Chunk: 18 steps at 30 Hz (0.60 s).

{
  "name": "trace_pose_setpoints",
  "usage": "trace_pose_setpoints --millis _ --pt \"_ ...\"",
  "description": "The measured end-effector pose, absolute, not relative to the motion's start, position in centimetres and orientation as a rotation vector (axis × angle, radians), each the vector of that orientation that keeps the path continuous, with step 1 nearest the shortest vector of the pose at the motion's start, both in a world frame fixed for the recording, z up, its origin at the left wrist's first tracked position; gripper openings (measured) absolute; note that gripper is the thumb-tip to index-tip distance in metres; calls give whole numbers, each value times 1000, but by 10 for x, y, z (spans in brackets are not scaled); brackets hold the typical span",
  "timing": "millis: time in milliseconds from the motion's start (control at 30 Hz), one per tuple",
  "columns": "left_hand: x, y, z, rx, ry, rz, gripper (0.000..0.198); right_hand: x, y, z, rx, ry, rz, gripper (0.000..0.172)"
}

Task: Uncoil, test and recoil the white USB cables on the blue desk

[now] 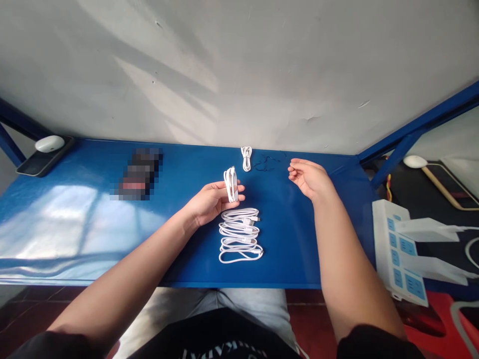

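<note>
Blue bench (292,262) runs across the view, grey wall (239,65) behind it. Left hand (213,202) is palm up over the middle of the bench, fingers and thumb curled partly closed around a small coiled white cable (231,184), which stands upright at the fingertips. Right hand (309,178) is off to the right, palm turned inward, fingers loosely curled and mostly open, holding nothing; it looks raised above the bench, with no contact that I can make out.

Larger pile of looped white cable (239,235) lies flat on the bench just near of the left hand, not touching it as far as I can tell, with connector ends showing at its right side. Second small white cable bundle (246,158) sits at the far edge of the bench, between the two hands in left-right terms. Thin dark wire (266,163) lies just right of that bundle, tangled and hard to make out.

Left part of the bench has a pixelated object (137,173), too blurred to identify. Far left corner has a white oval device (50,143) on a dark pad (41,164). Off to the right, beyond the bench edge, is a white power strip (396,249) with blue panels and two white chargers (428,229) plugged in. Person's grey jeans (194,304) show below the near edge.
</note>
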<state>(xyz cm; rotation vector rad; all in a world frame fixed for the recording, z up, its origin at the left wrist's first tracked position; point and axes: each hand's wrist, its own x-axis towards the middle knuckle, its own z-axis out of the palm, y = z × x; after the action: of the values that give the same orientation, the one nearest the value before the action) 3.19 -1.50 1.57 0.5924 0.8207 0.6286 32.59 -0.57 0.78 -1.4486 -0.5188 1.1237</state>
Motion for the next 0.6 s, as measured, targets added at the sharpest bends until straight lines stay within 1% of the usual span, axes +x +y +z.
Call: trace_pose_setpoints --millis 100,267,400,500,600 --pt "33 -15 15 617 836 633 23 324 -6 7 -1525 -618 1028 12" --pt "38 -17 14 769 953 746 15 304 -14 16 -1449 -903 1062 23" --pt "40 -17 12 818 957 771 12 261 -30 33 -1324 -1214 1099 25" --pt "41 -17 11 829 928 764 19 231 -42 40 -1283 -1456 1149 22" --pt "42 -19 12 846 925 766 28 218 -46 38 -1292 -1546 1204 24"
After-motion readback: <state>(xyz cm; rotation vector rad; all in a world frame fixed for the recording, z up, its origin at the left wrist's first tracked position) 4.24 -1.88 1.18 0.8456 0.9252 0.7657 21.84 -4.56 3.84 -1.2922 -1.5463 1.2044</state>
